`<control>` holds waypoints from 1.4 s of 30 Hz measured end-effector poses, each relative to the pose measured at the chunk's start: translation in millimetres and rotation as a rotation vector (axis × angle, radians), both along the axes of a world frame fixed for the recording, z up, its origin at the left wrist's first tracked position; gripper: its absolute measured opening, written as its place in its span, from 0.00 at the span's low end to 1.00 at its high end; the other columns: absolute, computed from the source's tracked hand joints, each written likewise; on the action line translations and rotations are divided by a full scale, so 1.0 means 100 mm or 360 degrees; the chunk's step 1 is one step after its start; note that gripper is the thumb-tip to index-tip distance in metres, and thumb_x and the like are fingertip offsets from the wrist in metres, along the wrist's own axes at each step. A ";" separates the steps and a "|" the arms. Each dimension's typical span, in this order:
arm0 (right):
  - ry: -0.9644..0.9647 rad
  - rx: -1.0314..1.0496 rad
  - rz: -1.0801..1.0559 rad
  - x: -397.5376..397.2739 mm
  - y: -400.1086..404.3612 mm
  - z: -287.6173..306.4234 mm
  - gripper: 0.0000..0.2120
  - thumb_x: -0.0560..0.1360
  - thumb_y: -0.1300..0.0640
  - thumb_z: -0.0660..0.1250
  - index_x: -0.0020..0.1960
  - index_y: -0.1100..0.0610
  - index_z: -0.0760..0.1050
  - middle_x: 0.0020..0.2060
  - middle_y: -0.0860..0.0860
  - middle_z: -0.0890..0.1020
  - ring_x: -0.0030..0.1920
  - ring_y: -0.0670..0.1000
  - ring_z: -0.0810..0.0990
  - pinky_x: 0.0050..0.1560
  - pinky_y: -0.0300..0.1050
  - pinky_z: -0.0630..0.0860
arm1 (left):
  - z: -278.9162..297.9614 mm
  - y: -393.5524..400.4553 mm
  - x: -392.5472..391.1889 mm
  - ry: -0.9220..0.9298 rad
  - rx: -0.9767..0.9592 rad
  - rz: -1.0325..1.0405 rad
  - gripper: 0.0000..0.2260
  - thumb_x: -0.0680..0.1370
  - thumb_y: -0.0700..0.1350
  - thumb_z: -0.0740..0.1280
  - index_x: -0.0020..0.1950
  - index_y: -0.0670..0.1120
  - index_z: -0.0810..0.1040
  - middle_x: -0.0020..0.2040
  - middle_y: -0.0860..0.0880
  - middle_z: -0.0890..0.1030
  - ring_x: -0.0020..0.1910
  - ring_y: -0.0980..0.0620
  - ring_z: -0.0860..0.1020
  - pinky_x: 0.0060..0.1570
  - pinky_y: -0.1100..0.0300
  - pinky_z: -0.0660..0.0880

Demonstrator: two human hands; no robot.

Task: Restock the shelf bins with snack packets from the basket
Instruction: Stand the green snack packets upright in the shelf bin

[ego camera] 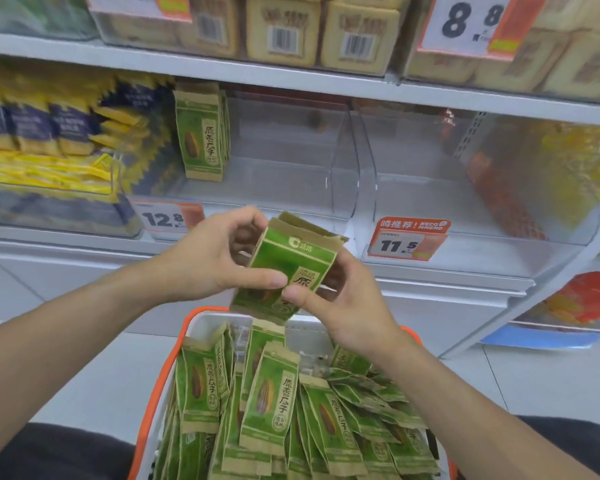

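Observation:
Both hands hold a small stack of green snack packets (293,261) above the basket (201,318). My left hand (219,251) grips the stack's left side, thumb across its front. My right hand (347,299) grips the right side, thumb pressed on the lower front. The white basket with an orange rim is full of several identical green packets (271,400), standing and leaning. In front, the clear shelf bin (291,157) holds a few upright green packets (201,133) at its left end.
A second clear bin (430,174) at right has reddish packets against its right wall. Yellow and blue packets (49,133) fill the bin on the left. Tan boxes (312,32) line the shelf above. Price tags (406,239) hang on the bin fronts.

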State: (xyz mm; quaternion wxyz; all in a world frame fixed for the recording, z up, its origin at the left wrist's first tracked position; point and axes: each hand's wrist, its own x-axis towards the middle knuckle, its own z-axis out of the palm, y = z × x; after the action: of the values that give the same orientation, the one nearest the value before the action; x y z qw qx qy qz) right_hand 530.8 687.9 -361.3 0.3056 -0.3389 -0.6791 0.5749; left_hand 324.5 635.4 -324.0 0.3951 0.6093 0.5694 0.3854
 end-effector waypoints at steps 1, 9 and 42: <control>0.0031 0.0092 -0.0045 -0.08 0.00 0.05 0.26 0.69 0.59 0.79 0.63 0.50 0.73 0.54 0.46 0.85 0.56 0.46 0.83 0.62 0.51 0.78 | 0.03 -0.02 -0.05 0.0031 0.0108 0.0040 0.24 0.67 0.49 0.80 0.57 0.43 0.76 0.52 0.48 0.85 0.53 0.50 0.83 0.55 0.55 0.79; 0.0218 0.1032 -0.0237 -0.79 0.24 0.68 0.23 0.73 0.59 0.75 0.60 0.43 0.68 0.55 0.47 0.81 0.57 0.46 0.81 0.60 0.41 0.76 | -0.12 -0.06 -0.69 0.1084 0.0544 0.0708 0.23 0.74 0.56 0.66 0.64 0.44 0.74 0.60 0.47 0.75 0.61 0.47 0.71 0.59 0.60 0.66; -0.0803 0.0659 -0.0252 -2.79 1.49 0.18 0.20 0.77 0.50 0.70 0.65 0.58 0.72 0.60 0.53 0.81 0.59 0.56 0.80 0.54 0.45 0.77 | -0.48 0.27 -1.05 0.1482 0.0475 0.0897 0.07 0.76 0.54 0.69 0.48 0.52 0.77 0.44 0.54 0.81 0.50 0.49 0.77 0.59 0.55 0.60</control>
State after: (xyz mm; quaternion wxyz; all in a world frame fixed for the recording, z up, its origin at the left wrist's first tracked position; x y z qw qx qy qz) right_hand 251.4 837.2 -343.2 0.2339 -0.4530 -0.8073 0.2973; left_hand 219.1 662.3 -372.1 -0.1065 0.5885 0.7637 0.2429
